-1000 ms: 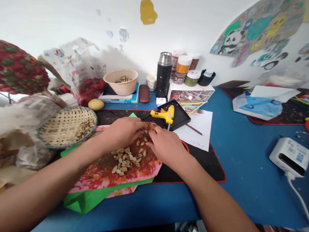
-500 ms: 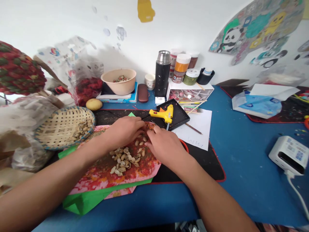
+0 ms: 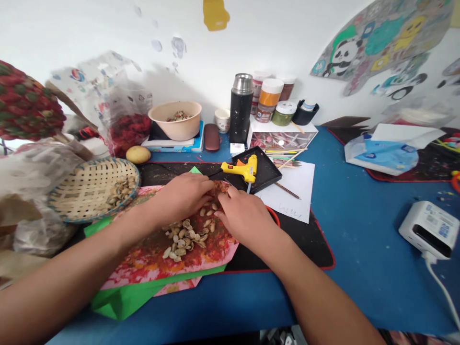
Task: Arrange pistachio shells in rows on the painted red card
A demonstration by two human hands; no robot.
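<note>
Both hands meet over the far part of a red and pink painted sheet (image 3: 143, 263). My left hand (image 3: 187, 194) has its fingers curled downward and closed; whatever is in them is hidden. Close by on the right, my right hand (image 3: 244, 211) is also closed, with thumb and fingertips drawn together and turned toward the left hand. Anything between them is too small or covered to name. Just below the hands lies a pile of peanut shells (image 3: 181, 243), with several loose ones scattered up toward the right fingertips. Green paper (image 3: 118, 302) sticks out beneath the painted sheet.
A yellow glue gun (image 3: 240, 167) rests by a black tray (image 3: 268, 175) beyond the hands. To the left stands a woven basket (image 3: 79, 191) holding more shells. A black thermos (image 3: 240, 110), paint jars (image 3: 269, 93) and a beige bowl (image 3: 176, 122) line the wall.
The hands stay almost in place, fingers still curled close together. The whole view has shifted very slightly; the shells and tools lie as before.
</note>
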